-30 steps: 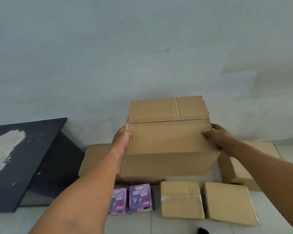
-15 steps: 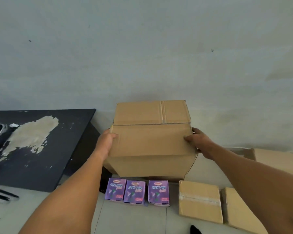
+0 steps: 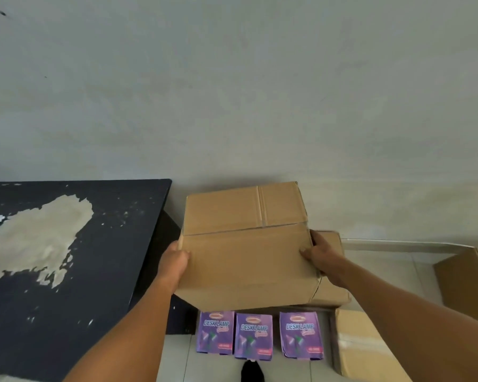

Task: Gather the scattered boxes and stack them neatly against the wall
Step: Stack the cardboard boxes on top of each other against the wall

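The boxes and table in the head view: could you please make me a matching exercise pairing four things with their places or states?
Things:
1. Large box
2. Purple boxes
3. Black table
4. Taped box

States:
A. Three in a row on the floor
B. At left, with a pale peeled patch
C. Gripped on both sides by the left hand and right hand
D. On the floor, right of the purple row

Pairs: 1-C, 2-A, 3-B, 4-D
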